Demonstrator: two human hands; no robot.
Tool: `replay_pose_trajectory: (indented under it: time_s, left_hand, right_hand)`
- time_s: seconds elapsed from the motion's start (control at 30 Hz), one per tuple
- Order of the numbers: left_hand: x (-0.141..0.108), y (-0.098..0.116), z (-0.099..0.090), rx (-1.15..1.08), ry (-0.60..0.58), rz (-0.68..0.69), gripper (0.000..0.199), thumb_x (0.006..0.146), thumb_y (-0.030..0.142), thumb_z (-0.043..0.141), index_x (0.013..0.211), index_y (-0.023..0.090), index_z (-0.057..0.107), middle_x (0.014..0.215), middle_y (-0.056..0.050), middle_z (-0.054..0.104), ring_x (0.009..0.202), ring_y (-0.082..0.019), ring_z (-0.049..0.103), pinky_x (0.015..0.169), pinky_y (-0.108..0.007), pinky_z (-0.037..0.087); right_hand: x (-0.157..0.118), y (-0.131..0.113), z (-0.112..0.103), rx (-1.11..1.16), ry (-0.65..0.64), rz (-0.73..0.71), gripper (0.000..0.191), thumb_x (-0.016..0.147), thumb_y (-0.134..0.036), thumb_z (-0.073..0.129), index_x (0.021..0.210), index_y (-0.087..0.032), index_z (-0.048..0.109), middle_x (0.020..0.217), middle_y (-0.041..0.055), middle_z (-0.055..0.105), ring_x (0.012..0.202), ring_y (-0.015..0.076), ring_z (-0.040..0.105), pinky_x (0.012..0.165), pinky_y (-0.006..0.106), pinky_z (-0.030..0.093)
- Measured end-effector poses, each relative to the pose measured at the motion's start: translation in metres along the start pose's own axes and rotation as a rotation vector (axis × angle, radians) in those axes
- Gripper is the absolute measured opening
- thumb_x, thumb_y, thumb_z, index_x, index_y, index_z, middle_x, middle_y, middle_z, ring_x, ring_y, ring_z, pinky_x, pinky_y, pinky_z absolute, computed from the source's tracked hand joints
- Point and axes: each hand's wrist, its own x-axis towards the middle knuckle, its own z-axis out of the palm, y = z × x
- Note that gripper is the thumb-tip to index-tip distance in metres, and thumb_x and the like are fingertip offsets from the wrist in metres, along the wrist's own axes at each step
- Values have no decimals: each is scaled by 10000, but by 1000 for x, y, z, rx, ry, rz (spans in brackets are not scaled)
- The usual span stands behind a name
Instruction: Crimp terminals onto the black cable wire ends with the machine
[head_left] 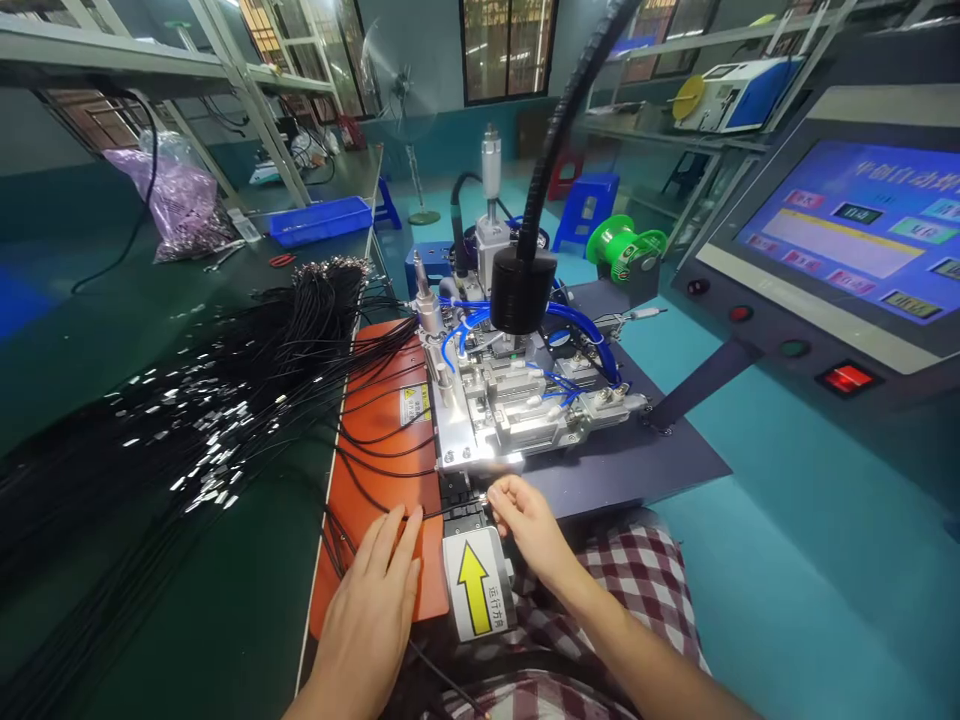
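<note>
My left hand (371, 595) lies fairly flat on the orange plate (424, 565), its fingers stretched out beside a thin black cable (457, 508). That cable runs to the right across the feed track (466, 522), where the thumb and forefinger of my right hand (525, 520) pinch its end. Small details of the cable end are hidden by the fingers. Just ahead stands the metal assembly machine (517, 400). More black cables cross the orange plate and lead into the machine's left side. A cover with a yellow arrow (474, 590) sits between my hands.
A big heap of black cables (300, 320) with silvery ends covers the left bench. Behind it are a blue tray (322, 221) and a bag of small parts (187, 200). A control screen (855, 220) stands at the right. A black hose (551, 140) hangs over the machine.
</note>
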Motion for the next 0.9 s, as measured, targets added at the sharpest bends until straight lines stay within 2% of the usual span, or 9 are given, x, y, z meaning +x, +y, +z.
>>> replay_pose_trajectory:
  time_s: [0.17,0.4,0.57,0.67,0.73,0.8,0.87,0.9]
  left_hand:
    - [7,4,-4,41,-3,-10,438,918,266,345,1334,183,454,1310,-99,519,1189,-256,479,839,-373,530]
    - [3,4,-4,90,-11,5,438,923,265,338,1336,170,449,1309,-100,518,1179,-242,485,805,-326,536]
    - [19,0,-3,76,-61,-38,437,929,286,335,1335,177,455,1280,-122,526,1153,-285,493,859,-408,504]
    - [33,-5,-18,-30,-100,-74,417,934,278,332,1320,175,452,1293,-130,490,1187,-289,460,892,-410,478]
    - [35,-7,-35,-185,-165,9,360,929,244,352,1263,221,484,1305,-102,456,1146,-243,488,880,-351,476]
    - [30,-6,-53,-337,-340,199,247,900,208,430,1106,253,560,1250,-66,479,1097,-214,497,879,-319,458]
    - [24,-1,-65,-368,-460,327,211,871,124,454,992,247,575,1153,-51,522,1059,-212,489,856,-316,445]
    - [20,1,-68,-358,-474,357,208,869,90,436,939,232,571,1101,-51,538,1027,-210,492,834,-315,440]
  right_hand:
    - [-4,-3,-12,5,64,8,430,841,-581,470,755,-163,524,594,-30,498,492,109,448,526,260,357]
    - [-17,-3,-28,11,142,32,407,820,-559,535,731,-161,538,564,-32,481,489,112,428,514,253,344]
    - [-20,-2,-33,-4,165,58,393,832,-539,528,719,-162,534,564,-36,468,506,109,415,529,244,333]
    - [-24,-6,-35,-23,168,67,371,835,-515,540,711,-166,531,575,-36,465,522,110,408,544,245,330]
    - [-28,-10,-37,-29,168,76,351,841,-495,542,714,-168,531,592,-34,470,533,110,407,551,244,327]
    - [-32,-14,-39,-29,170,87,334,851,-476,537,718,-170,528,611,-31,477,541,108,409,557,242,325]
    - [-34,-18,-41,-21,170,91,324,856,-465,535,720,-171,522,622,-31,480,546,107,411,562,240,325]
    - [-36,-20,-40,-17,167,88,321,857,-463,535,721,-172,520,623,-32,477,548,106,411,564,239,327]
